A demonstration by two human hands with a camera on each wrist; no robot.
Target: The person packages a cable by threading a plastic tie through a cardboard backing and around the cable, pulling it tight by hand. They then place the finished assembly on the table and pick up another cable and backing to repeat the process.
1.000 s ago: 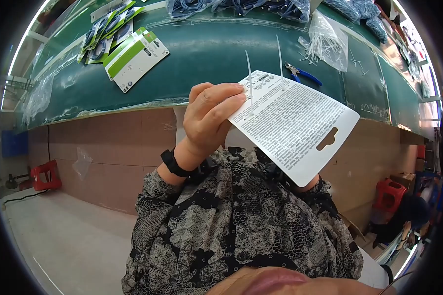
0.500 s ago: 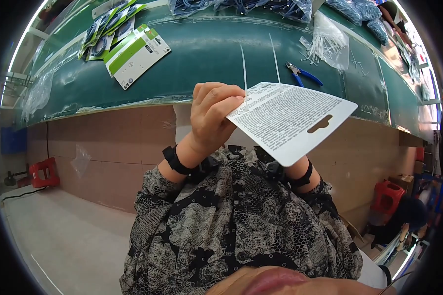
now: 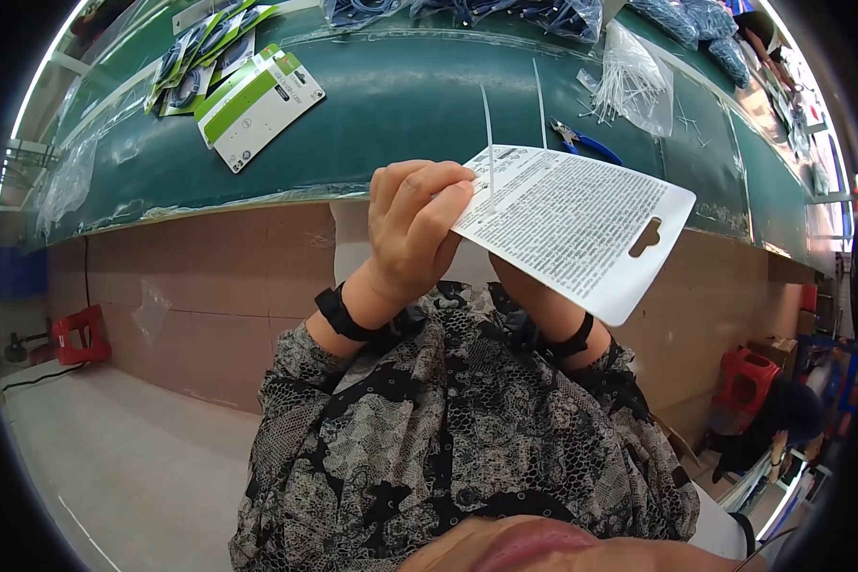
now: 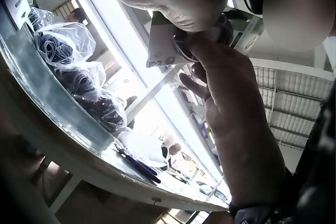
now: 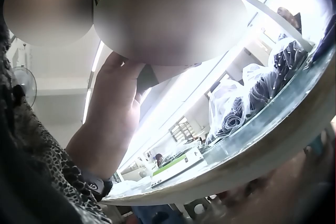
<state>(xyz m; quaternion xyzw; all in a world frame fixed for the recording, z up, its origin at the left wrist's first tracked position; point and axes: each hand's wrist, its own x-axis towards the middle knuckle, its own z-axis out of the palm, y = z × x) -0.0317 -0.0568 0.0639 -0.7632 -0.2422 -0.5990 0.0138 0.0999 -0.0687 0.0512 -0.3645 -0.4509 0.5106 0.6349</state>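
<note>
As I look down from the head view, the green tabletop (image 3: 381, 105) stretches across the far side, bags of blue cables (image 3: 548, 17) along its back. And there's the open bag of white ties (image 3: 629, 86) over on the right; green-and-white cards (image 3: 262, 110) lie left. Centre stage, the printed card (image 3: 582, 224) is up in the air, tilted, in front of the patterned shirt. My left hand (image 3: 410, 224) pinches its left edge, fingers clamped on it! My right hand (image 4: 228, 71) is behind, fingers near a dark coil (image 4: 184, 43); whether they grip, I can't tell. Blue-handled cutters (image 3: 591, 146) rest beyond the card; two thin ties (image 3: 489, 124) rise at its far end.
</note>
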